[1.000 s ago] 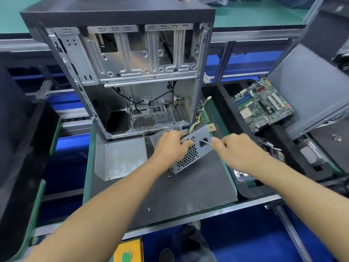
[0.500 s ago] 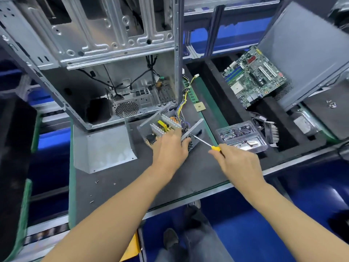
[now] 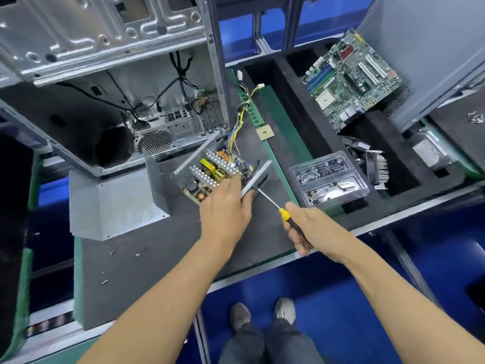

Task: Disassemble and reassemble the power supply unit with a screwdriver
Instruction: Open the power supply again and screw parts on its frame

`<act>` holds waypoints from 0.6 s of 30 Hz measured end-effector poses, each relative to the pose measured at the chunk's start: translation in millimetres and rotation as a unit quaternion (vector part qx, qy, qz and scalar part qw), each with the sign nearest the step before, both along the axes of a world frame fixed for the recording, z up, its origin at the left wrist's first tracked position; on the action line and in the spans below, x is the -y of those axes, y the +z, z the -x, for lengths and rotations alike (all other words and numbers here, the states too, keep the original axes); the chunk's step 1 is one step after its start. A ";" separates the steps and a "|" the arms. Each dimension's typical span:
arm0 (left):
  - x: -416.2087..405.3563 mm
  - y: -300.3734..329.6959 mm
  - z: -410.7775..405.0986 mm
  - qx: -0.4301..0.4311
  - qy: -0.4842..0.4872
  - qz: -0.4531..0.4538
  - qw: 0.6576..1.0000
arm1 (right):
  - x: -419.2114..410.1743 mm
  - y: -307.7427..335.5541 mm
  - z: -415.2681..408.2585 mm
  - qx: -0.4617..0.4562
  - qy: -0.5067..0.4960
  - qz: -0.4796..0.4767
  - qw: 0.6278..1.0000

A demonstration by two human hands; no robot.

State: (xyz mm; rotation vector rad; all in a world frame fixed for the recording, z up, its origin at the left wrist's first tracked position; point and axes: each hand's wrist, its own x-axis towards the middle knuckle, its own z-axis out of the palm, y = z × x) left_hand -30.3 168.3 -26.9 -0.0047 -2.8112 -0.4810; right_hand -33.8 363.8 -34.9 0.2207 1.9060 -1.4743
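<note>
Mid-disassembly: left hand gripping opened power supply unit, right hand clamped on screwdriver, tip at side panel; next, seating squarely in screw.

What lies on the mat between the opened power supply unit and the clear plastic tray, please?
In the head view, only the screwdriver shaft crosses that stretch between the power supply unit and the clear plastic tray; otherwise the dark mat and its green edge are bare.

computer case: top cut off | power supply unit: near corner under left hand
</note>
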 end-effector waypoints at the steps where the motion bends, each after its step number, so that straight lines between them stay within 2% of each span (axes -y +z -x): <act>1: -2.9 -0.9 0.7 -0.005 0.009 0.004 1.000 | -1.6 -1.0 0.5 -0.108 0.054 -0.103 0.987; 2: -6.3 -2.0 1.2 -0.005 0.019 0.004 1.000 | -4.9 -3.0 1.2 -0.249 0.124 -0.233 0.932; 3: -9.6 -3.1 0.8 -0.004 0.031 -0.001 1.000 | -10.9 -5.7 0.0 -0.388 0.183 -0.367 0.825; 4: -12.2 -3.7 1.0 -0.003 0.041 -0.008 0.999 | -14.6 -6.5 -1.1 -0.505 0.176 -0.426 0.730; 5: -14.1 -4.4 1.6 -0.006 0.050 -0.014 0.999 | -15.1 -6.0 -1.4 -0.557 0.127 -0.414 0.709; 6: -15.2 -5.2 1.9 -0.005 0.053 -0.019 0.998 | -14.6 -7.4 -3.4 -0.558 0.070 -0.363 0.743; 7: -15.4 -6.1 2.0 -0.004 0.055 -0.024 0.998 | -15.9 -7.3 -2.2 -0.520 0.023 -0.281 0.806; 9: -14.3 -6.5 3.6 0.001 0.055 -0.037 0.998 | -16.9 -3.0 1.0 -0.337 -0.067 -0.088 0.935; 10: -13.9 -6.0 4.0 0.011 0.058 -0.051 0.997 | -17.2 1.0 0.9 -0.220 -0.110 0.016 0.969; 11: -13.7 -5.2 4.7 0.021 0.063 -0.067 0.995 | -17.5 2.4 3.0 -0.108 -0.159 0.099 0.976; 12: -13.3 -4.9 4.7 0.026 0.068 -0.079 0.994 | -16.7 2.8 4.8 -0.008 -0.195 0.160 0.968; 14: -13.5 -5.3 3.9 0.031 0.067 -0.092 0.993 | -14.0 3.8 4.7 0.152 -0.187 0.208 0.948; 16: -14.3 -5.4 2.2 0.036 0.062 -0.107 0.992 | -10.1 4.6 1.8 0.229 -0.119 0.187 0.948; 18: -14.1 -5.6 2.9 0.039 0.059 -0.123 0.990 | -8.2 7.5 -0.6 0.197 -0.092 0.145 0.965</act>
